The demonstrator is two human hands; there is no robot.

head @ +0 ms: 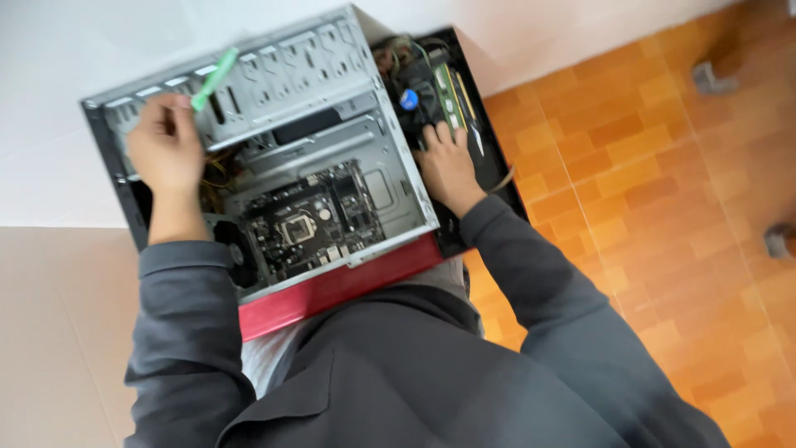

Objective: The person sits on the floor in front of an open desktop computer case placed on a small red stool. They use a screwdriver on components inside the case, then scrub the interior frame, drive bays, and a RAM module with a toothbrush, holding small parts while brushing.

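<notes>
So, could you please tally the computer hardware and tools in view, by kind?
Open computer cases: 2 (silver and red case, black case)
Motherboards: 2 (bare board, board with blue-centred cooler)
Green-handled tools: 1 (tool, in the left hand)
Total: 5
The right hand rests in the black case.

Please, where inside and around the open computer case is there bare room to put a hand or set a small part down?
Free: the bare metal tray between the motherboard and the case's right wall, and the orange floor tiles right of the black case. Crowded: the cables beside the left hand, and the board under the right hand.
</notes>
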